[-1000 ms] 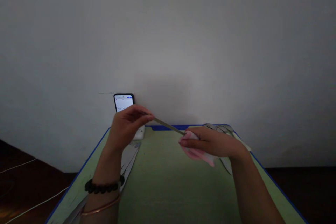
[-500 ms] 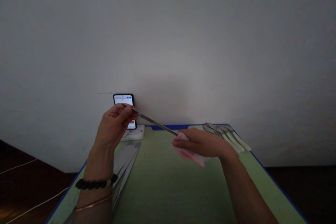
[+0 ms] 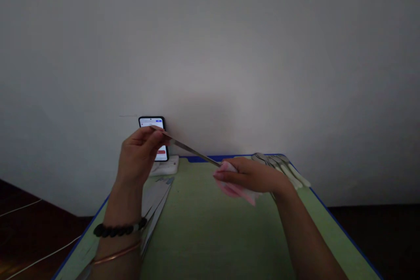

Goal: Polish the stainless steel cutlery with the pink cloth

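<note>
Now my left grip [image 3: 141, 151], pinching one end, has drawn the metal utensil [image 3: 188, 148] up and leftward above the bench [image 3: 203, 227]; my right grip [image 3: 249, 177] stays closed round the other end through the pink cloth [image 3: 236, 190], so more wiped length shows.

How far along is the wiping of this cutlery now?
In hand: the left hand holds one metal utensil while the right hand presses a pink cloth around its other end. Metal blades lie at the left and spoons at the far right; which pile is already wiped, I cannot tell.
</note>
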Motion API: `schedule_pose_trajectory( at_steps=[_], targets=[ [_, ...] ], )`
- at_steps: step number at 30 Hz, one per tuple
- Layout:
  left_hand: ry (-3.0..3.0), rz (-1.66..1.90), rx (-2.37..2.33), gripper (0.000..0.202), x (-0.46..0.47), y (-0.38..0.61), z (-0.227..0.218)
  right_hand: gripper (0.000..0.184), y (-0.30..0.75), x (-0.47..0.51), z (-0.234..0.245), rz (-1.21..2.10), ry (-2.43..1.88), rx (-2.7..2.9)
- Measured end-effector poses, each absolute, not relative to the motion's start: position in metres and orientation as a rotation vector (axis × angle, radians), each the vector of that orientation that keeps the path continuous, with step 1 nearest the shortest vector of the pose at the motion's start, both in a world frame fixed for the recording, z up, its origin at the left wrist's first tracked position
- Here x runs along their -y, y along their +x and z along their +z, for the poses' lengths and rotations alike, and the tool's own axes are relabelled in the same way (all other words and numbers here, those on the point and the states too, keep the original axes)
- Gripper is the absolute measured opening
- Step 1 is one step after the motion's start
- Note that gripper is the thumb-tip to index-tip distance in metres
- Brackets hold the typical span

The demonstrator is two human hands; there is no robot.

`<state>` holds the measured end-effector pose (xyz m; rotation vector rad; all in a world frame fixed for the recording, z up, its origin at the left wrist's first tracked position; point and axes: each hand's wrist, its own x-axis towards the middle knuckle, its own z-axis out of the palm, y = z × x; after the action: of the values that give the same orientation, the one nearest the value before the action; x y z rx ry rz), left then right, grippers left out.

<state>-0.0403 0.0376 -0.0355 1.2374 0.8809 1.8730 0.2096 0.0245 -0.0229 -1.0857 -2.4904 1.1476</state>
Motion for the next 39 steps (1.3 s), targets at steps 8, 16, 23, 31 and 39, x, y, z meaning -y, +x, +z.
schedule_pose_trajectory(
  at_steps=[8, 16, 23, 31, 39],
  targets=[
    [1.059, 1.963, -0.905, 0.008, -0.04, -0.075, -0.041, 0.039, 0.212, -0.024, -0.02, 1.072, -1.146, 2.521],
    [1.134, 1.786, -0.922, 0.012, -0.038, -0.064, -0.039, 0.036, 0.205, -0.016, -0.013, 1.003, -1.159, 2.588],
    [1.243, 1.747, -0.989, 0.014, -0.028, -0.066, -0.032, 0.04, 0.206, -0.021, -0.017, 1.005, -1.103, 2.569],
    [1.59, 1.441, -1.166, 0.005, -0.021, -0.058, -0.03, 0.041, 0.191, -0.018, -0.023, 1.096, -1.002, 2.546],
    [1.798, 1.347, -1.032, 0.014, -0.037, -0.014, -0.038, 0.048, 0.185, -0.028, -0.035, 1.133, -0.984, 2.344]
  ],
)
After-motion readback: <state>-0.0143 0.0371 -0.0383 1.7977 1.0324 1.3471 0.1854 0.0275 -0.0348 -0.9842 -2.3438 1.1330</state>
